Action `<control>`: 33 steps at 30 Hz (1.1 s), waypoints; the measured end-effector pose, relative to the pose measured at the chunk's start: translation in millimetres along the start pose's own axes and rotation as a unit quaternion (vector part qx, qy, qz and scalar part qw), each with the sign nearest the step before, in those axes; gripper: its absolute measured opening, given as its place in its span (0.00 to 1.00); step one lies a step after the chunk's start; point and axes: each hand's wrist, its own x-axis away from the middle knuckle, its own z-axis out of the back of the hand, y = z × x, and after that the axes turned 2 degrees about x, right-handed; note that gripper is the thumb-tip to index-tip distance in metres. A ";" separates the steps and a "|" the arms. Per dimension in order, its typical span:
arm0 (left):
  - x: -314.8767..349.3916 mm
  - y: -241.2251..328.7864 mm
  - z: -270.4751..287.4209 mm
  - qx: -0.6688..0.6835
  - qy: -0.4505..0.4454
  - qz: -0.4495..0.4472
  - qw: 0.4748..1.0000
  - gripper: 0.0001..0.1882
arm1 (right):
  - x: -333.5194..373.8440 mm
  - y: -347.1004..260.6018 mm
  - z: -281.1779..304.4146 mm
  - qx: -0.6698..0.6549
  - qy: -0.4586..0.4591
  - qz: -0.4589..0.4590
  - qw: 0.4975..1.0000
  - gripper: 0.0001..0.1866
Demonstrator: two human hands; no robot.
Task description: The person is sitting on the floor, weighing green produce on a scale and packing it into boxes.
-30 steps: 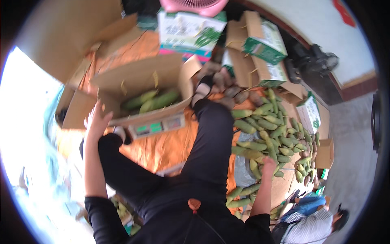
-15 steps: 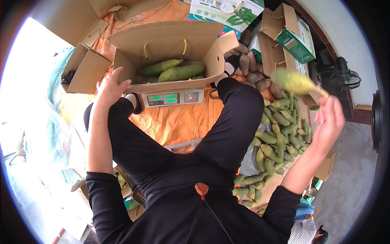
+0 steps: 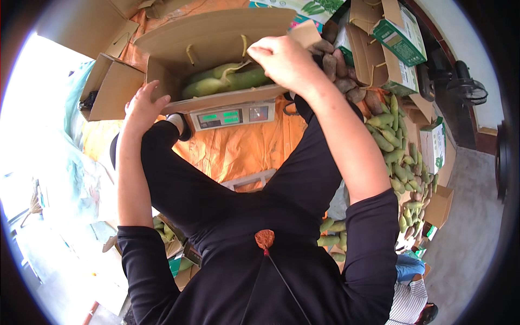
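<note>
An open cardboard box [image 3: 216,101] with yellow cord handles sits on a digital scale [image 3: 233,116] with lit green figures. Inside lie several large green radishes [image 3: 246,79]. My right hand [image 3: 287,62] reaches over the box's right side, fingers closed at the thin stem of a paler green radish [image 3: 203,88] that rests on the others. The exact grip on the stem is partly hidden. My left hand [image 3: 145,105] lies at the box's front left corner, thumb and fingers apart.
More green radishes [image 3: 401,173] are heaped at the right, behind my right arm. Brownish-red tubers [image 3: 344,84] lie beyond my right knee. Open cartons [image 3: 398,38] stand far right near a black fan [image 3: 466,89]. Another carton [image 3: 116,89] is left of the box.
My right hand has swung from the far right to over the box, bringing the pale green radish down inside. My left hand has stayed at the box corner.
</note>
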 end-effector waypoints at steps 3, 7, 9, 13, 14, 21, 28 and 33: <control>-6.5 -17.4 -7.6 -0.001 0.029 -0.049 0.998 0.28 | 30.6 0.3 42.5 -0.092 0.018 -0.047 0.994 0.15; -13.9 -30.6 -11.7 0.059 0.043 -0.062 0.995 0.27 | 84.9 36.0 93.8 -0.135 0.157 -0.104 0.973 0.12; -14.5 -30.9 -10.7 0.082 0.050 -0.061 0.994 0.27 | 118.0 70.5 105.6 -0.144 0.197 -0.165 0.956 0.12; -14.6 -16.5 -8.2 0.092 0.058 -0.082 0.991 0.26 | 207.1 170.7 77.3 -0.124 0.221 -0.354 0.900 0.12; -12.8 -13.4 -8.3 0.086 0.054 -0.083 0.991 0.26 | 233.1 196.1 58.1 -0.111 0.207 -0.387 0.892 0.12; -14.7 -5.2 -15.1 0.114 0.070 -0.073 0.988 0.22 | 477.4 345.1 -103.9 0.070 0.002 -0.424 0.903 0.08; -20.2 -17.6 -6.2 0.035 0.082 -0.048 0.995 0.20 | 525.2 297.0 -188.6 -0.100 -0.134 -0.607 0.777 0.04; -42.6 -48.2 -31.0 0.143 0.023 -0.080 0.986 0.22 | 607.1 328.3 -207.0 -0.132 -0.044 -0.491 0.860 0.06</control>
